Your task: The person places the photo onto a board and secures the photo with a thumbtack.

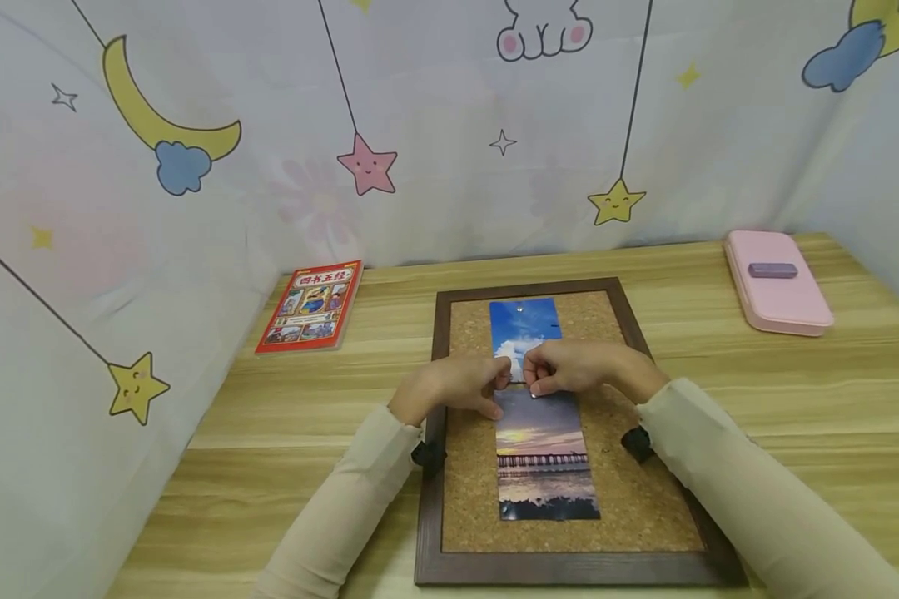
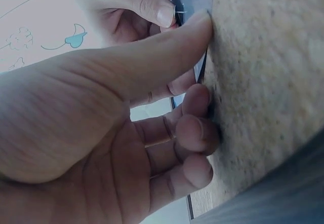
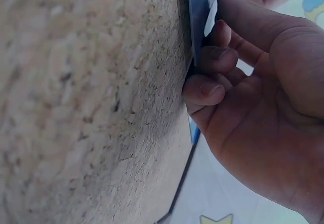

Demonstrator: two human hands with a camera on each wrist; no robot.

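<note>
A sunset photo (image 1: 543, 466) with a pier lies on the framed corkboard (image 1: 644, 507), below a blue-sky photo (image 1: 528, 320). My left hand (image 1: 474, 384) presses its thumb (image 2: 195, 31) at the sunset photo's upper left edge, while its other fingers rest loosely bent by the board. Close beside it, my right hand (image 1: 569, 366) pinches a thumbtack (image 1: 533, 395) between thumb and index finger, near that photo's top edge. The tack's thin pin shows in the left wrist view, apart from the photo. Another tack (image 1: 520, 309) sits at the top of the sky photo.
A red illustrated book (image 1: 310, 308) lies on the wooden table (image 1: 300, 466) at the back left. At the back right is a pink case (image 1: 779, 287) with a purple clasp. A patterned curtain (image 1: 434, 108) hangs behind the table.
</note>
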